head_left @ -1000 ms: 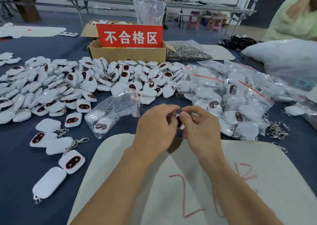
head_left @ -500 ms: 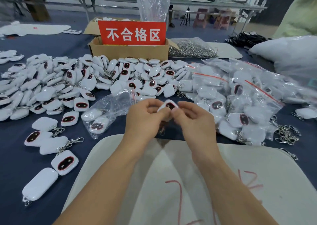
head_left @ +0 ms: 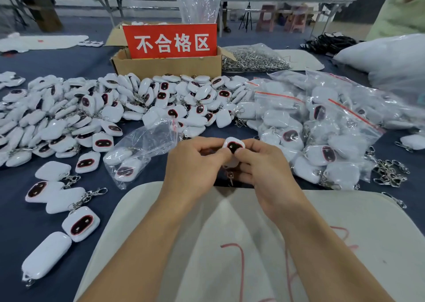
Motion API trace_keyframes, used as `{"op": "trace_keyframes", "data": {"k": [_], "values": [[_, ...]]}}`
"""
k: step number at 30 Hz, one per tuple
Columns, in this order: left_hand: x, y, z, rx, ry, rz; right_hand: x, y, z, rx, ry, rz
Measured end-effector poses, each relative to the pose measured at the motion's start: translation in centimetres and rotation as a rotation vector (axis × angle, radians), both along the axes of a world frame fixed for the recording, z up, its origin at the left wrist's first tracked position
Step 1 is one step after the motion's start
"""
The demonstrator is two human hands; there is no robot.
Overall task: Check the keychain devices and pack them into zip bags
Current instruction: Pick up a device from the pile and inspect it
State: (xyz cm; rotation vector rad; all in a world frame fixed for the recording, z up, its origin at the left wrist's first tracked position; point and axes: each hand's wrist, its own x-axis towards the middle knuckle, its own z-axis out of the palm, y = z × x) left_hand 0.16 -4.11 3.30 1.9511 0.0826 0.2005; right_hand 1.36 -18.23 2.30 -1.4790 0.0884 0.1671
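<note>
From the head camera, you are holding one white keychain device [head_left: 234, 145] between both hands, just past the far edge of the white mat [head_left: 345, 232] lying in front of you on the table [head_left: 69, 64]. Your left hand [head_left: 195, 163] is pinching the device's left side with curled fingers, and your right hand [head_left: 264, 170] is gripping its right side, thumb pressing near the dark face. The device's face is pointing up toward you, and its metal clip [head_left: 230, 176] is hanging down between your palms.

At ten o'clock from your hands, a partly filled zip bag [head_left: 142, 149] is lying on the table with two devices showing inside. A big loose pile of devices [head_left: 115, 108] is spreading from nine to twelve o'clock. Filled zip bags [head_left: 322, 129] are heaping up at two o'clock, touching one another. At twelve o'clock, beyond the pile, a cardboard box [head_left: 167, 65] is carrying a red sign [head_left: 171, 41]. At eight o'clock, a few single devices [head_left: 55, 200] are lying in a row beside the mat.
</note>
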Motion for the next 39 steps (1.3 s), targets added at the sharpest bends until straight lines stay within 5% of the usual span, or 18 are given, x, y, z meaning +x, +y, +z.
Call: {"op": "trace_keyframes", "data": {"k": [4, 15, 25, 39], "values": [[0.5, 0.2, 0.0, -0.280, 0.105, -0.115, 0.0, -0.1, 0.2, 0.003, 0.002, 0.015], [0.6, 1.0, -0.1, -0.394, 0.155, -0.209, -0.2, 0.3, 0.4, -0.051, -0.013, -0.019], [0.7, 0.4, -0.6, -0.320, 0.121, -0.017, -0.5, 0.8, 0.6, -0.116, -0.032, 0.047], [1.3, 1.1, -0.4, -0.347, 0.096, -0.101, -0.1, 1.1, 0.3, -0.218, -0.159, -0.044]]}}
